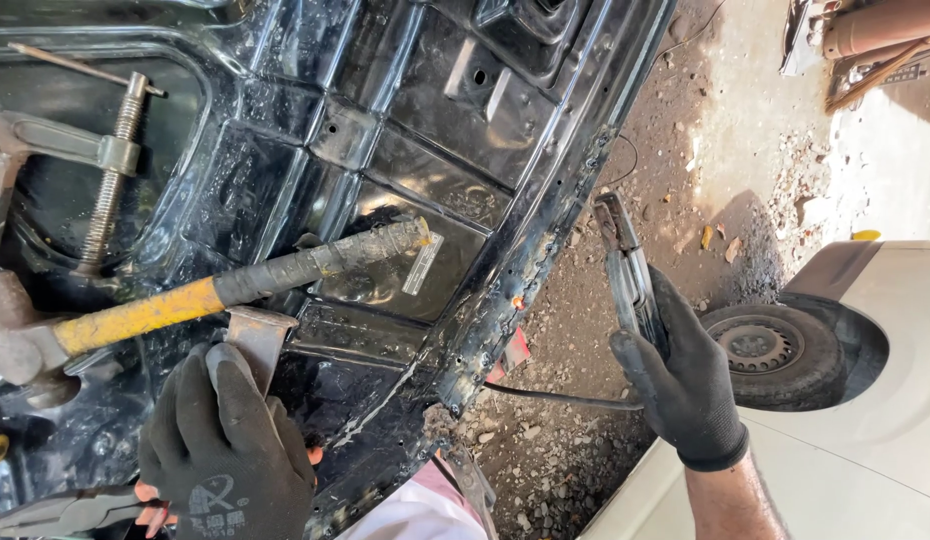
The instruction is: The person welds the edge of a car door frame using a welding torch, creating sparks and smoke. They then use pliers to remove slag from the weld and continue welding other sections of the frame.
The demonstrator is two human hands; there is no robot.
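My left hand [225, 440], in a dark torn work glove, rests on a flat metal block [260, 335] lying on a black stamped car body panel [415, 130]. A hammer with a yellow and black handle [235, 290] lies across the panel just above that hand. My right hand [685, 380], also gloved, is off the panel's rusty edge [525, 270] and grips a pair of locking pliers [625, 265], whose jaws point up toward the edge. A dark cable [565, 398] runs from under the panel toward the right hand.
A large metal screw clamp [110, 165] sits at the left on the panel. Another pair of pliers [65, 510] lies at the bottom left. Gravel ground [725, 150] lies beyond the edge, with a white car and its wheel [775, 350] at the right.
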